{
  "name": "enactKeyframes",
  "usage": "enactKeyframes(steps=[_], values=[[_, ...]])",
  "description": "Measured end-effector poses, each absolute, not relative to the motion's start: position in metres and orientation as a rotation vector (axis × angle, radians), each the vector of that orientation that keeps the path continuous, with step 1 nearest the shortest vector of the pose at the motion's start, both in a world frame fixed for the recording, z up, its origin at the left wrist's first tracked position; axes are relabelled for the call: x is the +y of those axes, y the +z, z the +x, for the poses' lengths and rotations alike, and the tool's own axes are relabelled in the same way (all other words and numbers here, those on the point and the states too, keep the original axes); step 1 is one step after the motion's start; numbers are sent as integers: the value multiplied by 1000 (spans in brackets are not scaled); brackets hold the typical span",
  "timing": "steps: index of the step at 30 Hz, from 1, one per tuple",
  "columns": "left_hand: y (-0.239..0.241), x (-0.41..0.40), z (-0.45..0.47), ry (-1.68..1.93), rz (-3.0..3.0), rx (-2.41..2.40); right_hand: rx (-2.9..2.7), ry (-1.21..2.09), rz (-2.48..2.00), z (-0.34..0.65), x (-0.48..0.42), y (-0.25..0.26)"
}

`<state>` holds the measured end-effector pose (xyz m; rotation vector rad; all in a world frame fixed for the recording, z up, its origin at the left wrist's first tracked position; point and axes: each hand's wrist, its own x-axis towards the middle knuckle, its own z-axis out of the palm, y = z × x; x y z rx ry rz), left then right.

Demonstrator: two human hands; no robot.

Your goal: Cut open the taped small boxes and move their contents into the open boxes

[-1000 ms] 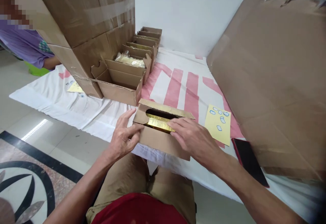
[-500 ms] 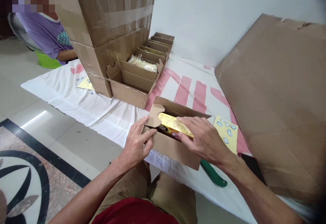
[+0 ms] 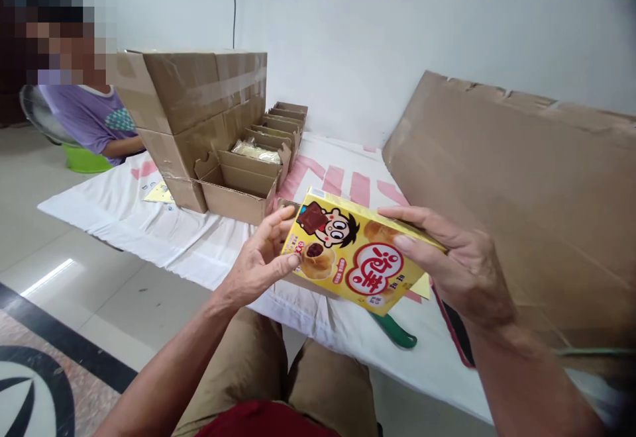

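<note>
A yellow snack box (image 3: 342,251) with a cartoon character and pictures of filled puffs is held up, tilted, above the near table edge. My right hand (image 3: 447,258) is closed on its right end, thumb on the printed face and fingers along the top edge. At the opposite end my left hand (image 3: 263,251) has its thumb on the front, with the other fingers partly hidden behind. Beneath the snack box is a small open carton (image 3: 311,283), mostly covered from view. A green-handled tool (image 3: 397,331) lies to the right of it.
Several open cartons (image 3: 238,200) stand in a row beside a stack of taped cartons (image 3: 193,93). A large cardboard sheet (image 3: 507,179) leans at the right, near a dark red-edged object (image 3: 452,331). A person in a purple top (image 3: 89,119) is at the far left.
The snack box has come up out of the small carton in my right hand, and its printed face now shows. My left hand has moved from the carton's flap to the snack box. The view has shifted.
</note>
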<state>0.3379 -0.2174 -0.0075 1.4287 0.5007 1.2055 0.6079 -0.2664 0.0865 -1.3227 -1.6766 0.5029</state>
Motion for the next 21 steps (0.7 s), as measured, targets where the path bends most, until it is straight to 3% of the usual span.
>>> enactKeyframes(steps=[3, 12, 21], values=[[-6, -220, 349, 1197, 1333, 514, -1584, 580, -1292, 612, -266, 78], [18, -200, 367, 1465, 1290, 441, -1419, 337, -1100, 588, -277, 35], [117, -91, 391, 1397, 1616, 152, -1326, 94, -905, 612, -205, 111]])
